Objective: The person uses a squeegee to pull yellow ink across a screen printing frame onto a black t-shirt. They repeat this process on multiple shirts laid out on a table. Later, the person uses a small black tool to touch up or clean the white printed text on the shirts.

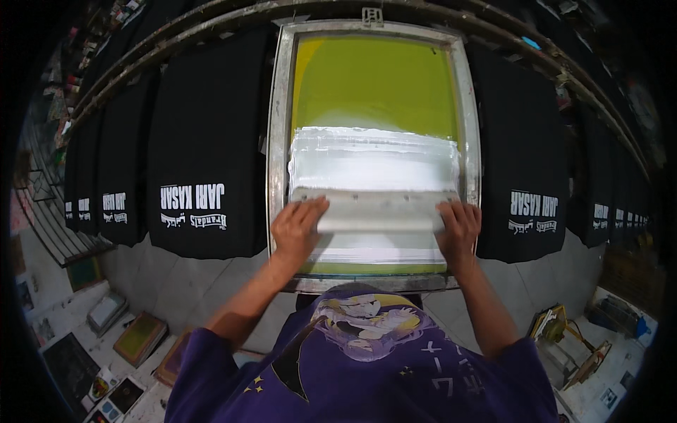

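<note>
Both my hands grip a wide squeegee (377,211) that lies crosswise over a framed printing screen (278,134). My left hand (300,224) is closed round its left end, and my right hand (458,229) round its right end. White ink (374,166) covers the mesh on the far side of the squeegee, and thinner white streaks show on the near side. Beyond the ink the mesh (374,81) is yellow-green. The screen's metal frame surrounds it all. Whatever lies beneath the screen is hidden.
Black shirts with white prints hang over boards on the left (204,141) and right (522,148), in rows reaching outward. A hinge clamp (372,15) sits at the frame's far edge. Several spare frames (141,338) lean on the tiled floor lower left; more clutter (564,338) stands lower right.
</note>
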### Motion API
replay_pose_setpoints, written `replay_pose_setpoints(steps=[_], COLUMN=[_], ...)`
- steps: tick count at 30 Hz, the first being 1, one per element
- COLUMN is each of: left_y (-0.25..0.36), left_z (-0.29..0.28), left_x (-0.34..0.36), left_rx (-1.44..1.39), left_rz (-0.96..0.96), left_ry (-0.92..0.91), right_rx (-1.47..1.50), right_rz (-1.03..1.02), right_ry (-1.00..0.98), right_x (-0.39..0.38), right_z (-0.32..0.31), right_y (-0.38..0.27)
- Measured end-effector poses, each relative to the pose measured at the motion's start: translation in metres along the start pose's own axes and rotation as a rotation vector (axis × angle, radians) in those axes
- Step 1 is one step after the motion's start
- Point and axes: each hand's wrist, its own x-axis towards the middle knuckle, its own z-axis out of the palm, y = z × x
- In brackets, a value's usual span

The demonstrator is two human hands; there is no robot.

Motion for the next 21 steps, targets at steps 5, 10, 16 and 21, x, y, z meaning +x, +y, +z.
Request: replay_pose_setpoints(steps=[5, 10, 16, 21], left_y=[-0.024, -0.020, 0.042, 0.057], left_z=[-0.023, -0.052, -0.083, -0.069], left_x=[0.137, 0.139, -0.020, -0.079], left_rx=[0.038, 0.029, -0.134, -0.113], left_rz=[-0.190, -0.130, -0.068, -0.075], left_ry=[-0.446, -0.442, -0.291, -0.191], right_rx=[-0.003, -0.013, 0.046, -0.001], right_rz=[0.092, 0.013, -0.039, 0.048], right_ry=[-0.309, -0.420, -0.223, -0.150], right_x=[0.104, 0.119, -0.042, -0.091], right_z=[-0.009, -0.049, -0.076, -0.064], right_y=[0.036, 0.025, -0.022, -0.060])
